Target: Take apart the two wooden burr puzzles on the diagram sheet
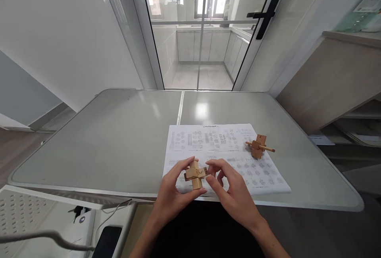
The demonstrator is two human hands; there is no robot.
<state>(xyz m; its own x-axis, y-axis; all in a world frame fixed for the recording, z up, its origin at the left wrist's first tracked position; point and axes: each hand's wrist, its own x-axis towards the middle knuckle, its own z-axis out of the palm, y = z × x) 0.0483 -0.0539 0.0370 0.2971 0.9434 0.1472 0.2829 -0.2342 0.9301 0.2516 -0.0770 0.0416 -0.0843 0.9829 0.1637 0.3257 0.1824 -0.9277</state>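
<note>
A pale wooden burr puzzle (195, 174) of interlocking blocks is held above the near edge of the printed sheet. My left hand (175, 188) is closed on it, fingers at its top and thumb beneath. Beside the puzzle's right end is my right hand (228, 180), its thumb and index finger apart and the other fingers curled. Whether its fingertips touch the block end, I cannot tell. Under both hands lies the white instruction sheet (216, 141) with rows of small diagrams. On the sheet's right edge rests a second, darker wooden puzzle (257, 146) with a thin rod through it.
The grey table (104, 143) has a seam down its middle. Beyond it stands a glass door with a black handle (264, 16). At lower left, a white cart (26, 214) carries a dark phone (107, 242), keys (77, 211) and a cable. Wooden shelving (330, 75) stands at right.
</note>
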